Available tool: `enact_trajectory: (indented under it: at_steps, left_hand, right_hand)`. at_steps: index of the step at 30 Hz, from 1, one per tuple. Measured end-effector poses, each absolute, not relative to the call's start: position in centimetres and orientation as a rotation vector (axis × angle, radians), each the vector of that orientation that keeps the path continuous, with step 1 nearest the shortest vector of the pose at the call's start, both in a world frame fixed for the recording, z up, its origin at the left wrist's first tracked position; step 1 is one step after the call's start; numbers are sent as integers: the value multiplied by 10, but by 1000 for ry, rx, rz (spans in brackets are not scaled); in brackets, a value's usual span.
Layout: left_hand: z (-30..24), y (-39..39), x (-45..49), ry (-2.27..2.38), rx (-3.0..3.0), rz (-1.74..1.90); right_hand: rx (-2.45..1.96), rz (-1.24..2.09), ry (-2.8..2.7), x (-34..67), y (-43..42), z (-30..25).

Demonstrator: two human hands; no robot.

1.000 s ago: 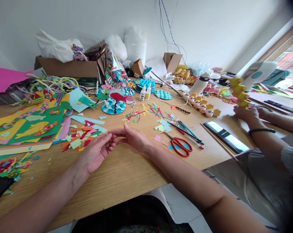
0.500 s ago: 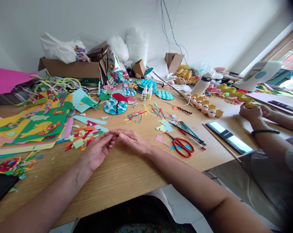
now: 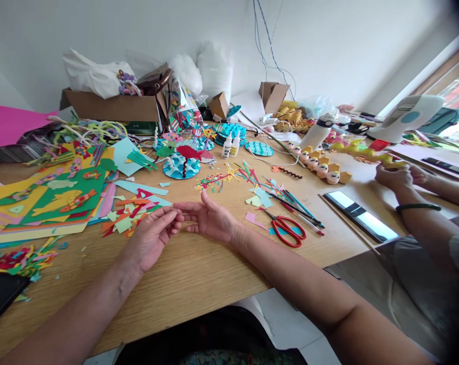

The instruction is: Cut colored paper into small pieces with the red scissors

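Above the near part of the wooden table, my left hand (image 3: pixel 156 233) is closed, thumb against forefinger; anything pinched there is too small to make out. My right hand (image 3: pixel 214 218) is open, its thumb raised and its fingertips reaching to the left fingertips. Just beyond the left hand lies a heap of cut paper scraps (image 3: pixel 132 213). Farther back, a red paper fish (image 3: pixel 189 152) stands on a dark twisted stem over a blue wavy base (image 3: pixel 180 167). To the right of my right hand lie red-handled scissors (image 3: pixel 288 230), beside several pens and thin strips.
Paper sheets with fish cutouts (image 3: pixel 62 197) cover the left side. Two small glue bottles (image 3: pixel 226 147) stand mid-table. At right are a phone (image 3: pixel 360 215), a wooden stick (image 3: pixel 347 223), egg-carton figures (image 3: pixel 320 167) and another person's hands (image 3: pixel 396 175). A cardboard box (image 3: pixel 111 109) stands behind.
My right hand has opened, with its thumb lifted away from the left fingertips. My left hand stays pinched in nearly the same place.
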State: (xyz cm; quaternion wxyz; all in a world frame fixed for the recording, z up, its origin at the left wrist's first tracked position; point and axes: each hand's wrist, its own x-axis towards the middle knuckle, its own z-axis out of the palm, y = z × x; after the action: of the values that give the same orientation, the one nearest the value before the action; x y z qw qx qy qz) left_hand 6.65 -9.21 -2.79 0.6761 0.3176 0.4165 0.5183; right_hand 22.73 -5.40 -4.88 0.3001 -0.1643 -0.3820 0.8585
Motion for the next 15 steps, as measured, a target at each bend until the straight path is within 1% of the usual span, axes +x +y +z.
enact_trajectory:
  at_steps: [4, 7, 15]
  left_hand:
    - [-30, -92, 64, 937, 716, 1157]
    - [-33, -91, 63, 945, 705, 1163]
    - [-37, -89, 60, 958, 688, 1129]
  right_hand:
    - [-444, 2257, -1058, 227, -53, -50]
    - [-488, 2173, -1162, 226, -54, -52]
    - [-590, 1619, -1718, 229, -58, -51]
